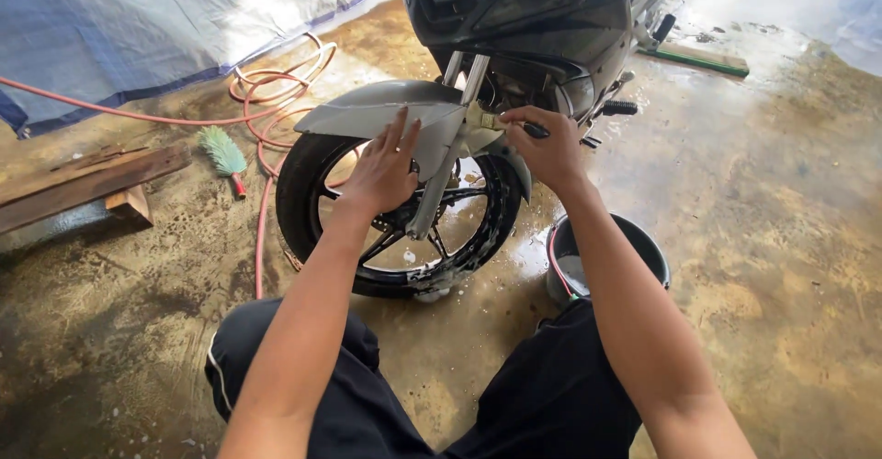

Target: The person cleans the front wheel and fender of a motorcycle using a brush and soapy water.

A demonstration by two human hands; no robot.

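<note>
A motorcycle's front wheel (312, 225) stands in front of me under a grey mudguard (367, 110), with soap suds on the rim and fork. My left hand (381, 170) lies flat against the side of the mudguard and wheel, fingers spread. My right hand (547, 147) is closed on a small brush with a dark handle (535, 130), its pale head pressed against the fork leg (473, 82) just above the mudguard. My knees in dark trousers are at the bottom of the view.
A dark bucket (643, 243) with soapy water stands right of the wheel. An orange hose (266, 137) coils behind the wheel, beside a green hand broom (222, 151) and wooden planks (83, 183). A tarpaulin hangs at the back left. The concrete floor is wet.
</note>
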